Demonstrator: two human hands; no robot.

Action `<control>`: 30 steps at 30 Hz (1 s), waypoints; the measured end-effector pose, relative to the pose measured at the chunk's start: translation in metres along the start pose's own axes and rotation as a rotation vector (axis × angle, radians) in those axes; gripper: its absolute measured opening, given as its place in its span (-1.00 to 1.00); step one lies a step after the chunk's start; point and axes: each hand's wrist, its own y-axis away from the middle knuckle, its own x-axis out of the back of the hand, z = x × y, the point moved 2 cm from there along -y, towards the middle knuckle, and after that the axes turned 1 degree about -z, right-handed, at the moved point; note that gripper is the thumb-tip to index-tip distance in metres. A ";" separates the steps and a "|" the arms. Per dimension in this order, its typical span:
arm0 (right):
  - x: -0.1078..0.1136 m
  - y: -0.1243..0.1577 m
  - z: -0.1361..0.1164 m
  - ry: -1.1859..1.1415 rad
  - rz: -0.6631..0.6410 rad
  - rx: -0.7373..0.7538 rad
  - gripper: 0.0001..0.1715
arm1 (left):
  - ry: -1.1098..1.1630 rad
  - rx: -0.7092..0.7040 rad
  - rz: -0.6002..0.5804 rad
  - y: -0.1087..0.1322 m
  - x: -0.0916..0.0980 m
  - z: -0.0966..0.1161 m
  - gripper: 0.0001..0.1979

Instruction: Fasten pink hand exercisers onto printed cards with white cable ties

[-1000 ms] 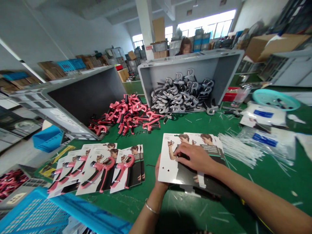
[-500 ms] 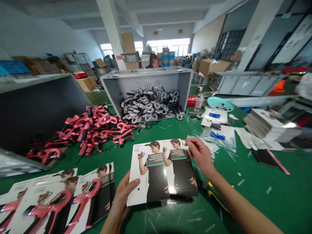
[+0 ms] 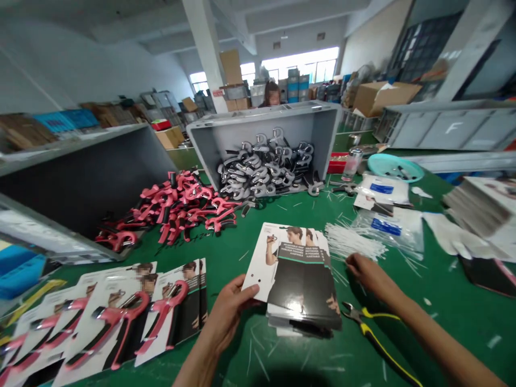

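Observation:
My left hand (image 3: 229, 306) pinches the lower left edge of a printed packaging card (image 3: 258, 269) with two small holes. That card overlaps a stack of similar cards (image 3: 302, 290) on the green table. My right hand (image 3: 368, 277) is at the near edge of a heap of thin white plastic ties (image 3: 355, 242), its fingers drawn together; whether a tie is between them cannot be made out. Just below it lie cutting pliers (image 3: 365, 322) with yellow and black handles. On the left, pink hand grippers (image 3: 161, 314) rest on several overlapping cards (image 3: 197, 301).
A grey bin (image 3: 322, 134) on its side holds grey hand grippers (image 3: 262, 172). Pink hand grippers (image 3: 181, 209) spill from another bin (image 3: 72, 177). To the right are plastic bags (image 3: 399, 226), a turquoise tray (image 3: 415, 174) and a card stack (image 3: 475, 209). A person (image 3: 272, 94) is behind the bin.
My right hand has left the cards' upper right edge and moved right and down to the white ties. My left hand keeps hold of the card. The view has turned slightly left.

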 end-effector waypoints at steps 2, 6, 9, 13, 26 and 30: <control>0.018 -0.003 0.003 -0.055 -0.032 0.020 -0.78 | -0.022 -0.124 0.109 0.015 0.003 0.014 -0.57; 0.068 0.006 -0.024 -0.283 0.180 0.041 -0.67 | -0.308 -0.310 0.120 0.028 0.002 0.053 -0.65; 0.097 0.033 -0.074 -0.684 0.436 0.128 -0.72 | -0.330 -0.270 -0.065 0.020 -0.008 0.059 -0.68; 0.094 0.071 -0.158 -0.761 0.438 0.472 -0.89 | -0.237 -0.260 -0.158 0.010 -0.026 0.043 -0.63; 0.035 0.081 -0.202 -0.226 0.305 1.057 -0.65 | -0.228 -0.272 -0.176 0.014 -0.042 0.038 -0.59; 0.044 0.071 -0.207 -0.203 0.162 0.938 -0.83 | -0.262 -0.351 -0.195 0.020 -0.051 0.048 -0.70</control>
